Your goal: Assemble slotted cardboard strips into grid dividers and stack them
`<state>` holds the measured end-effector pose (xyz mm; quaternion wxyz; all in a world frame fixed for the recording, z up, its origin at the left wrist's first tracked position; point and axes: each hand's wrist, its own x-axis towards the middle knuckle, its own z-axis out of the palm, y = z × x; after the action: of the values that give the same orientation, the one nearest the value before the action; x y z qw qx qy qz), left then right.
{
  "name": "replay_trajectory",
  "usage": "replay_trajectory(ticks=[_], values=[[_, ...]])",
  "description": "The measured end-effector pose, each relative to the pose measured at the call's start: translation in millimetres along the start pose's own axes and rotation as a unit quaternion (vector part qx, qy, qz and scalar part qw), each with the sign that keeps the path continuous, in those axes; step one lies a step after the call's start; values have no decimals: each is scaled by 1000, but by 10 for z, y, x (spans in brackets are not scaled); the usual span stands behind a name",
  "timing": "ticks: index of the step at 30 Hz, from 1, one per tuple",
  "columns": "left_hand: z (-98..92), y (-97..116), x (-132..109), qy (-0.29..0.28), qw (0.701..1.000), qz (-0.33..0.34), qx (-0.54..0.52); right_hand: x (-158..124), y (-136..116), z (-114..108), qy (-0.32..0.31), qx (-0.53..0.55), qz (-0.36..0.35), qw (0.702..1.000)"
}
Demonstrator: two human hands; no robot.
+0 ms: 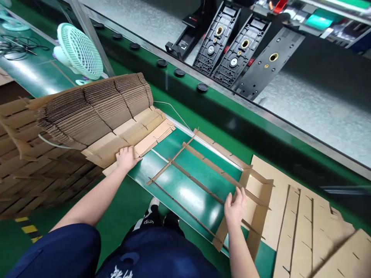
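My left hand (126,159) is at the near edge of a stack of slotted cardboard strips (153,139), fingers bent over the top strip and thumb along its side. My right hand (236,204) hovers by or touches a half-built cardboard divider grid (203,183), its fingers apart and slightly curved; contact is hard to make out. Several long strips of the grid stand on edge, crossed by one strip at the left and two at the right. Behind my left hand, a thick bundle of folded cardboard (101,104) leans over the strips.
The grid lies on a green worktop (188,197). Flat cardboard sheets (307,220) lie at the right, and piled cardboard dividers (37,162) stand at the left. A mint-green fan (81,50) is at the back left. Black plastic panels (243,50) lie beyond the green rail (232,119).
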<state>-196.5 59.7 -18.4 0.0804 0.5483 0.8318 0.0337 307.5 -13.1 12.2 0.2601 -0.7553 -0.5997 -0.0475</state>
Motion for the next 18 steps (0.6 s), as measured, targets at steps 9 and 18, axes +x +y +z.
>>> replay_trajectory(ticks=[9, 18], values=[[-468, 264, -208, 215, 942, 225, -126, -34, -1004, -434, -30, 13, -158, 987], [-1197, 1370, -938, 255, 709, 620, -218, 259, -1128, -1270, -140, -157, -254, 944]])
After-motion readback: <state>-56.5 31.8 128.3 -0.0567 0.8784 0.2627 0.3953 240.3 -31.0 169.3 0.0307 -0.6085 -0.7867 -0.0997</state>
